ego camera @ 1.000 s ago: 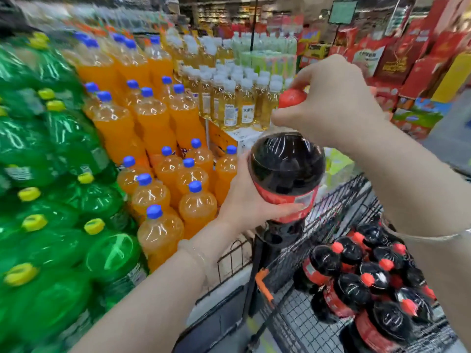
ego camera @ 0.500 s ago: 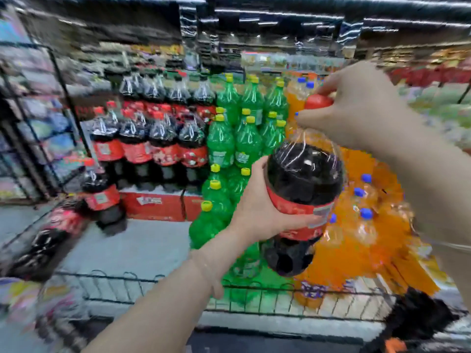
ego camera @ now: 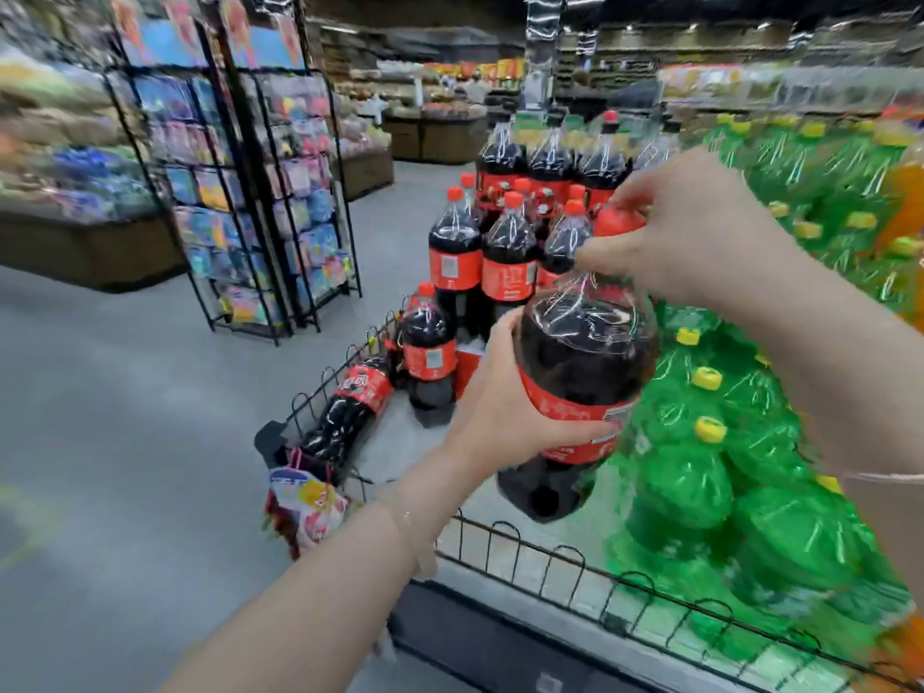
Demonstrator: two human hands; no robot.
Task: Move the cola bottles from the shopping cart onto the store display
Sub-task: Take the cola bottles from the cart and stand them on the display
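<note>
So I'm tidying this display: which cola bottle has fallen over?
The dark red-labelled cola bottle lying on its side at the display's left corner, beside the wire fence; the others there stand upright.

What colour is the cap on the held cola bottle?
Red; the cap shows best in the head view, pinched by the right hand.

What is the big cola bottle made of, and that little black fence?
The cola bottle looks like clear, glossy plastic: light glints on it and the dark drink shows through. Its cap seems red plastic. The black fence looks like thin painted metal wire, bent in loops.
</note>
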